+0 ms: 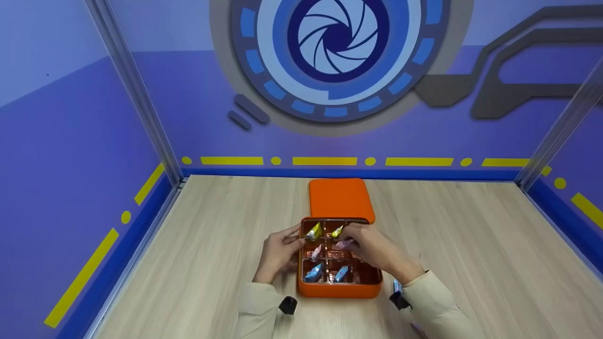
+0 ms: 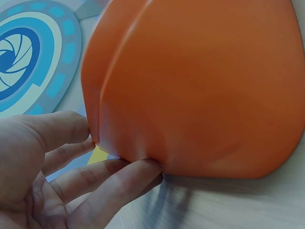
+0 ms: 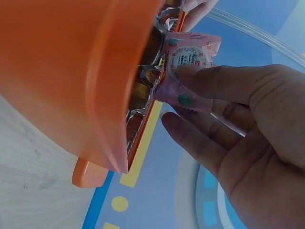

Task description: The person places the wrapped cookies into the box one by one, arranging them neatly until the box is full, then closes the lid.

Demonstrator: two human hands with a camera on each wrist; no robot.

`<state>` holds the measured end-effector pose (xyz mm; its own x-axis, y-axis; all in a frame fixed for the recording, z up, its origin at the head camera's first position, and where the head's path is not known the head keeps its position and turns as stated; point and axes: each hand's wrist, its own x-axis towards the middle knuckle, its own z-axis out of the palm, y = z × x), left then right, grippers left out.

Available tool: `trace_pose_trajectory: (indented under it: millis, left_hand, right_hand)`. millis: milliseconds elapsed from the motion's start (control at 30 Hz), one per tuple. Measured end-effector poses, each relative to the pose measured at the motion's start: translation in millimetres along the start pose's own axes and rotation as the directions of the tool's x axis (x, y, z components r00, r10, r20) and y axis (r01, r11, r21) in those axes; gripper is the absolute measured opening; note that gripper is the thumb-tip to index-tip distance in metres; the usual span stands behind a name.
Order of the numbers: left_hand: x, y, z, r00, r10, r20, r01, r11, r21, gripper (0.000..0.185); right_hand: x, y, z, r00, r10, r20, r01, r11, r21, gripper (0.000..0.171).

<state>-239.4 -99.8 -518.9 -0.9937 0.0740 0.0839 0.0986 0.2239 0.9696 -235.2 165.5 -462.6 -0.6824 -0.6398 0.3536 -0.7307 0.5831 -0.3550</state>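
Observation:
An orange box [image 1: 339,291] with a brown divided insert stands on the table. My left hand [image 1: 279,253] grips its left side, thumb at the rim; in the left wrist view the fingers press the orange wall [image 2: 200,105]. My right hand [image 1: 377,247] pinches a pink wrapped candy [image 3: 188,71] between thumb and fingers, over the middle compartment. Yellow candies [image 1: 314,231] lie in the left and middle back compartments, a pink candy [image 1: 316,252] in the left middle one, and blue candies [image 1: 341,273] in the left and middle front ones. My right hand partly hides the right column.
The orange lid [image 1: 341,197] lies behind the box, touching or partly under its back edge. A blue wrapped piece [image 1: 397,285] lies on the table [image 1: 216,226] by my right wrist, partly covered. Blue-purple walls [image 1: 235,146] enclose the back and sides.

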Motion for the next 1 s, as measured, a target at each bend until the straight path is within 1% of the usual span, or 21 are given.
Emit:
trace_pose_trajectory:
  millis: [233,400,600,833,1000]
  left_hand:
    - [0.3,0.0,0.2,1.000,-0.031,-0.004,0.031,0.999,-0.017,0.048]
    - [0.5,0.3,0.2,1.000,-0.028,-0.006,0.028,1.000,0.001,0.049]
    - [1.5,0.0,0.0,0.999,-0.037,-0.010,0.037,0.999,0.013,0.048]
    - [2.0,-0.3,0.5,1.000,-0.002,-0.015,0.002,0.999,0.032,0.047]
    - [1.0,0.4,0.8,1.000,0.005,-0.016,-0.005,1.000,0.020,0.047]
  right_hand:
    - [1.7,1.6,-0.3,1.000,-0.012,0.013,0.012,1.000,0.015,0.014]
    - [2.3,3.0,-0.4,1.000,-0.013,0.026,0.013,1.000,0.019,0.015]
    - [2.5,5.0,1.3,0.998,0.010,0.057,-0.011,1.000,0.005,0.017]
    - [4.6,6.6,2.5,0.996,0.013,0.089,-0.015,1.000,0.026,0.017]
    - [5.6,6.5,2.8,0.995,0.025,0.097,-0.028,0.999,0.024,0.017]
